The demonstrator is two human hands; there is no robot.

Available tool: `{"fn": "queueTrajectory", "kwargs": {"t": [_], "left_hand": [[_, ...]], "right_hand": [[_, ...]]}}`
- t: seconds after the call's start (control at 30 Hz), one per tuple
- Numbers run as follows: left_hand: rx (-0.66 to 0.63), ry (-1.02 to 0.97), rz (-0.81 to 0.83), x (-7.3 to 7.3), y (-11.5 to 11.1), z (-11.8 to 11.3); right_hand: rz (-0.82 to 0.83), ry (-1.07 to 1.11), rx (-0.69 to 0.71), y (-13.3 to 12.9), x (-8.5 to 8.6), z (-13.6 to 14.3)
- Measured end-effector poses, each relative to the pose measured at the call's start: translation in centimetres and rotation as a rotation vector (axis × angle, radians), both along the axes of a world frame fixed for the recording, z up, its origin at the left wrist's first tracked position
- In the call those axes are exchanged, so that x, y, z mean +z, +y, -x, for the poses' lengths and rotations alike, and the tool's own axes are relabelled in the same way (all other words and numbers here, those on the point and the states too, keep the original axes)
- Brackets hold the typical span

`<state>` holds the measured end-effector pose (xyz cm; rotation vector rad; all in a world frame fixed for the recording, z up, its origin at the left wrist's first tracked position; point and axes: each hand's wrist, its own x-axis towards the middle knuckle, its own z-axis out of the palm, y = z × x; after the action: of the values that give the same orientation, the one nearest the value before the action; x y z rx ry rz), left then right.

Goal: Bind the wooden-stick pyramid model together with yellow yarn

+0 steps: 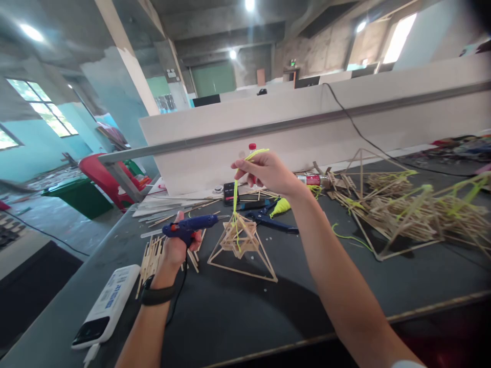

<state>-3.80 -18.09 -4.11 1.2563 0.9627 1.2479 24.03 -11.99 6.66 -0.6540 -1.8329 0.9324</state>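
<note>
My left hand (178, 247) is wrapped round the handle of a blue glue gun (192, 226), whose nozzle points right at the top of a small wooden stick pyramid (243, 272). Above the pyramid, my right hand (261, 171) pinches yellow-green yarn (235, 197) between its fingertips. The yarn runs down taut to the pyramid's tip, and a loose end hangs over its front. The pyramid stands upright on the dark table (245, 317), with smaller stick pieces inside its upper part.
A white power bank (107, 306) and loose sticks (152, 255) are at the left. Behind the pyramid lie blue pliers (272, 220), a yarn bundle (282, 206), a black device (230, 193) and a red-capped bottle (252, 147). Stick frames (406, 214) pile up at the right.
</note>
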Motion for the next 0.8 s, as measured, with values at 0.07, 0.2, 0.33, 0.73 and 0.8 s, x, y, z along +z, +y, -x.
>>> {"fn": "queueTrajectory", "kwargs": {"t": [0.07, 0.2, 0.33, 0.73, 0.8], "left_hand": [[0.024, -0.018, 0.003, -0.2, -0.1, -0.2], [0.046, -0.030, -0.006, -0.4, -0.3, -0.7], [0.055, -0.023, -0.040, -0.3, -0.7, -1.0], [0.052, -0.044, -0.153, -0.2, -1.0, -0.4], [0.057, -0.030, -0.115, -0.4, -0.7, -0.5]], "right_hand": [[-0.002, -0.004, -0.002, 0.0, -0.1, 0.1], [-0.033, 0.010, -0.005, 0.0, -0.1, 0.3], [-0.049, 0.014, 0.003, -0.1, -0.1, 0.5], [-0.040, -0.008, 0.007, 0.0, -0.2, 0.5], [-0.028, -0.015, 0.007, 0.0, -0.2, 0.6]]}}
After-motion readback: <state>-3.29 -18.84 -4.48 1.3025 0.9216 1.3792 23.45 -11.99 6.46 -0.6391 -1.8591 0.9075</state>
